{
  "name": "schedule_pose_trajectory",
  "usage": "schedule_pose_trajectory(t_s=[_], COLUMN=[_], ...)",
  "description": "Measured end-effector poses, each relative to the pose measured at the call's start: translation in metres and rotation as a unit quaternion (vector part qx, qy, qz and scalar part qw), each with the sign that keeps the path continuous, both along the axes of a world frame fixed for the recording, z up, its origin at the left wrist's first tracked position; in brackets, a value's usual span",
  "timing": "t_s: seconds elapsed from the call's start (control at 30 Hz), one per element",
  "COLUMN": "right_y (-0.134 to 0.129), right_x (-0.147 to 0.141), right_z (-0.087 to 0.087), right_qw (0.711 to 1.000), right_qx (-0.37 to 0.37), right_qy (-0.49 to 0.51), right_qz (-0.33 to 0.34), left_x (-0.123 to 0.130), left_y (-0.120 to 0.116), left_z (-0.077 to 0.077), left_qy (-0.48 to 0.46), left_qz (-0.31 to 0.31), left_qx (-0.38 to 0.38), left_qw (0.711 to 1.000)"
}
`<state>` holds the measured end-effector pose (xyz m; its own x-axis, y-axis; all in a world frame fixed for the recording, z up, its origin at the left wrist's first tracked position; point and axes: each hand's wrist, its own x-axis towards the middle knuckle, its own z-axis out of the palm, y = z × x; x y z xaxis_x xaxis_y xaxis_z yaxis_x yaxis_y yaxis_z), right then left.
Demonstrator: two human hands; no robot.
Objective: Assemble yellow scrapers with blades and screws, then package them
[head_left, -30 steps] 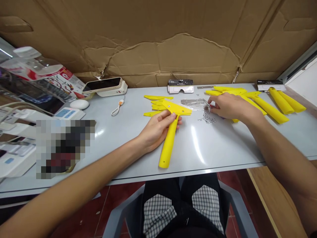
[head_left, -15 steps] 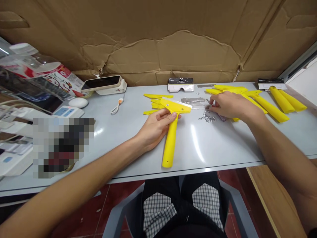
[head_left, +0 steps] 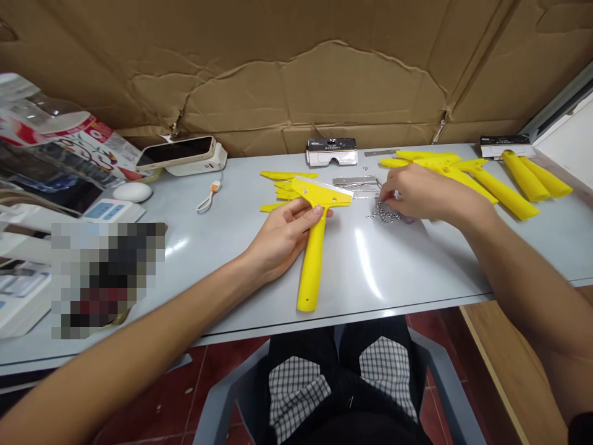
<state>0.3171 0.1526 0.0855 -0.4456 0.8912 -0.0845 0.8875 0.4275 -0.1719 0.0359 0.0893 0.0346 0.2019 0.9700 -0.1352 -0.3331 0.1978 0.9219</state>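
My left hand is wrapped round the neck of a yellow scraper, its wide head and pale blade edge up and its handle towards me. My right hand has its fingers pressed together beside a pile of small screws; a thin metal tool shows partly at its fingertips. Metal blades lie just left of those fingers. Yellow head pieces lie behind my left hand. More yellow scrapers lie beyond and to the right of my right hand.
Two black-and-white packages stand near the cardboard at the back. On the left are a bottle, a phone on a white block, a white mouse and a short cable.
The view has shifted slightly. My right hand has lowered its fingertips closer to the screws. My left hand still holds the scraper in much the same way.
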Motion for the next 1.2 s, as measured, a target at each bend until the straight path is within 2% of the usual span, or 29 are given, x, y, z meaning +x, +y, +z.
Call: schedule_pose_trajectory(t_s=[0.37,0.87,0.93,1.0,1.1,1.2], right_y=[-0.006,-0.003,-0.005,-0.008,-0.013,-0.017], right_x=[-0.009,-0.011,-0.014,-0.017,-0.022,-0.027], right_z=[-0.005,-0.01,-0.007,-0.003,-0.001,-0.003], right_qw=[0.995,0.994,0.993,0.985,0.954,0.919], right_qx=[-0.023,-0.008,0.003,-0.011,-0.072,-0.118], right_qy=[0.02,0.034,0.073,0.155,0.29,0.375], right_qz=[0.095,0.099,0.096,0.072,0.023,0.006], left_x=[0.0,0.001,0.0,0.0,0.0,-0.001], left_y=[-0.001,0.0,0.0,0.0,0.0,0.0], left_z=[-0.001,-0.003,-0.004,-0.005,-0.006,-0.005], left_qy=[-0.004,-0.007,-0.005,0.0,0.015,0.055], left_qz=[-0.007,-0.018,-0.019,-0.02,-0.03,-0.042], left_qx=[0.009,0.025,0.026,0.03,0.046,0.066], left_qw=[1.0,1.0,0.999,0.999,0.998,0.995])
